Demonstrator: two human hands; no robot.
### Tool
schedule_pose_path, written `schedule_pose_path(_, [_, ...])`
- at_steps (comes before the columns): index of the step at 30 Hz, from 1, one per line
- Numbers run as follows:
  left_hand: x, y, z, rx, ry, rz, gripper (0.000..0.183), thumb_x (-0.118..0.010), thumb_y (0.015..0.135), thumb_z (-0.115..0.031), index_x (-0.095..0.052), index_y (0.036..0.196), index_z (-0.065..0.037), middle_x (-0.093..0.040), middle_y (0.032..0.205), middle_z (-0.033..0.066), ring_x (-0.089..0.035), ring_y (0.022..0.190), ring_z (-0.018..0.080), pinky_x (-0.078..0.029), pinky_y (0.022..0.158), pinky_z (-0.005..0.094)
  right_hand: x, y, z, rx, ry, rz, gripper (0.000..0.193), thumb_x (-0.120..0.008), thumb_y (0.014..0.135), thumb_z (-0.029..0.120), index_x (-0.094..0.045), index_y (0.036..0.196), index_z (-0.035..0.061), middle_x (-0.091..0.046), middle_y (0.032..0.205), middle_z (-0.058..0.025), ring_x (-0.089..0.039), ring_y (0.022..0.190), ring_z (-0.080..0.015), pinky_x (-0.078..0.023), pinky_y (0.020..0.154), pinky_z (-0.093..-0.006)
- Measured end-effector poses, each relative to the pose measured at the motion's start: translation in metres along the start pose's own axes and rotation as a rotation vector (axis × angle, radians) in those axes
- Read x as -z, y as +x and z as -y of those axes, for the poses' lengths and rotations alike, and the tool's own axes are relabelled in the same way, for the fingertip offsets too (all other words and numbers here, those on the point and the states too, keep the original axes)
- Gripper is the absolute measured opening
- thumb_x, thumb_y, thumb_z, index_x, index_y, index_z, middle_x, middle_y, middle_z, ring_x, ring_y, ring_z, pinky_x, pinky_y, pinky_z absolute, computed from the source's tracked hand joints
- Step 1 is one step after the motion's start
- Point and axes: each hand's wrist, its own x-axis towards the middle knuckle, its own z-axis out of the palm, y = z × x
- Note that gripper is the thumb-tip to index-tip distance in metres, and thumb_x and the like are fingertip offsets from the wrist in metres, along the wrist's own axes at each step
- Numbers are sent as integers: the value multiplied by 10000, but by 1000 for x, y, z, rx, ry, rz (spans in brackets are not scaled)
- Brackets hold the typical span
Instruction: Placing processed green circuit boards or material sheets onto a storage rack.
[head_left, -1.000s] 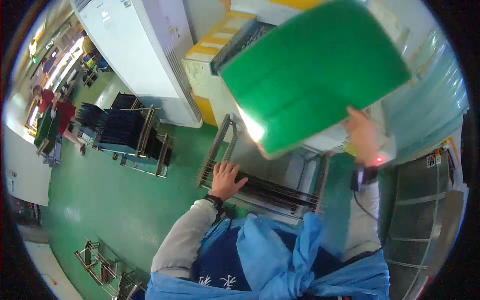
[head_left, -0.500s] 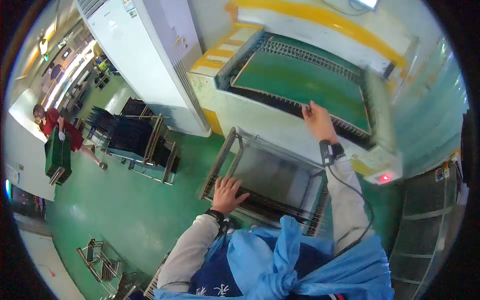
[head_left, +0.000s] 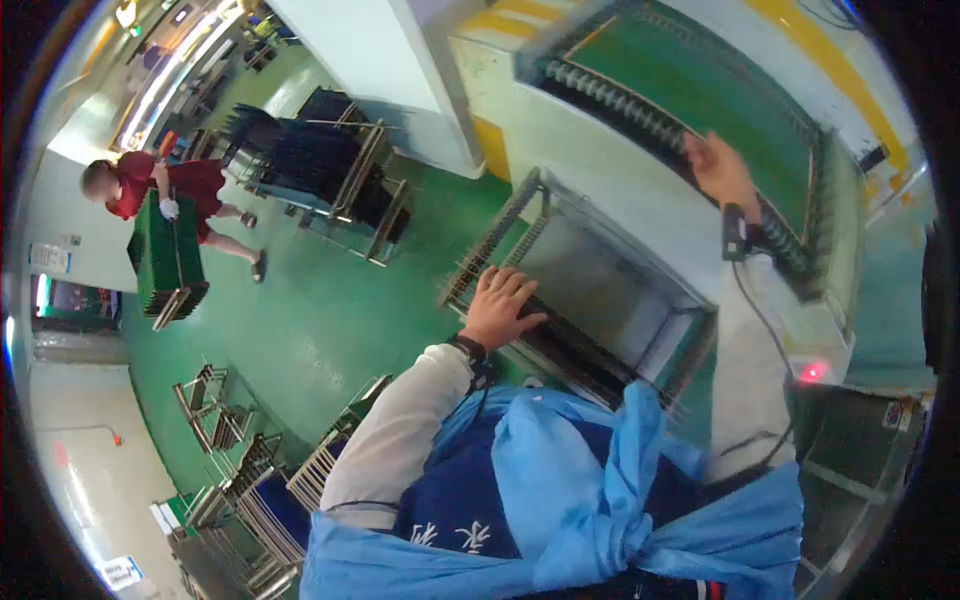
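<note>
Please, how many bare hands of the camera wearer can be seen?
2: the left hand at the metal rack, and the right hand over the rollers beside the green board. Neither is hidden.

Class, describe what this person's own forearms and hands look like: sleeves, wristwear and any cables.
The left hand and right hand are ungloved. Both forearms wear loose, off-white sleeves. A dark band circles the left wrist; the right wrist carries a small, dark, boxy device, with a thin dark cable running along the forearm.
</note>
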Motion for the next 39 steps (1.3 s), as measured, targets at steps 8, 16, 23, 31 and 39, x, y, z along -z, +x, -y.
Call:
schedule_pose_path(8, [5, 22, 28, 196, -237, -240, 581, -712, 879, -487, -632, 1309, -104, -607, 1325, 129, -493, 1305, 356, -314, 1155, 525, 8, -118, -37, -110, -743, 99, 455, -490, 1046, 489, -702, 1114, 92, -674, 836, -14, -577, 705, -121, -446, 644, -268])
schedule_pose_path(16, [-7, 10, 176, 998, -875, -272, 665, -657, 928, -570, -662, 1310, -26, -668, 1297, 154, -611, 1207, 309, -466, 1031, 405, 233, -253, -110, -324, -635, -61, 382, -435, 1081, 346, -637, 1202, 44, -664, 1057, -82, -621, 947, -205, -489, 832, -358])
schedule_pose_path(23, [-71, -2, 194, 1060, -1022, 71, 775, -662, 909, -620, -622, 1355, 13, -648, 1340, 142, -601, 1224, 271, -453, 1033, 382, 308, -310, -167, -201, -464, -419, 366, -470, 1076, 252, -598, 1330, 22, -637, 1282, -131, -607, 1147, -257, -467, 1005, -383])
schedule_pose_path(31, [-55, -2, 189, 998, -1058, 167, 773, -578, 949, -639, -604, 1379, 3, -620, 1389, 150, -579, 1263, 275, -425, 1071, 396, 301, -295, -187, -156, -1012, -432, 373, -524, 1056, 251, -603, 1329, 10, -631, 1305, -136, -597, 1182, -264, -452, 1042, -385])
schedule_pose_path(39, [-23, -18, 167, 920, -1413, 101, 828, -600, 906, -711, -623, 1376, -30, -581, 1438, 143, -487, 1369, 272, -343, 1147, 394, 260, -249, -191, -115, -1277, -150, 388, -579, 1036, 251, -608, 1329, -2, -626, 1329, -142, -587, 1217, -272, -436, 1079, -387])
